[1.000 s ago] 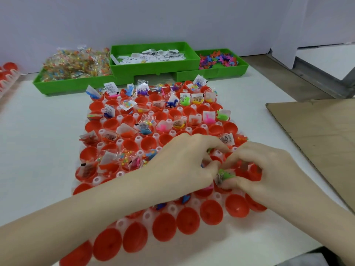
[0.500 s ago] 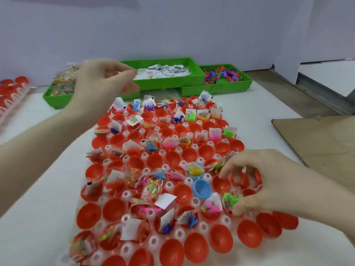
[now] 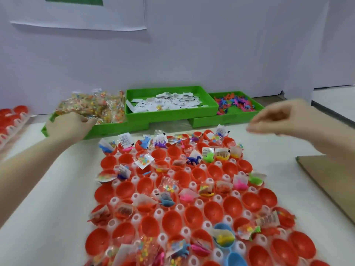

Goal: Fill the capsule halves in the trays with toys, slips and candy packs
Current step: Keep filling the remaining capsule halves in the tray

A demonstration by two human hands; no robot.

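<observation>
Reaching our left hand [image 3: 67, 126] into the candy packs [image 3: 96, 106], its grip hidden, we raise our blurred right hand [image 3: 288, 120], fingers loosely curled, empty, above the capsule tray [image 3: 192, 189] on the surface [image 3: 48, 189].

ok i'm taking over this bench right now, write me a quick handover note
Left hand: at the candy pack bin, fingers in the packs; whether it has gripped one can't be seen.
Right hand: raised in front of the toy bin, blurred, nothing visibly held.
Slip bin sits between those two, all at the back of the table.
Tray: many red halves hold toys, slips or candy packs, mostly in the far rows and the near left.
Left: many red halves are bare, among them a run along the right side, and one blue half near the front looks empty. A second tray at far left is only partly in view.
</observation>
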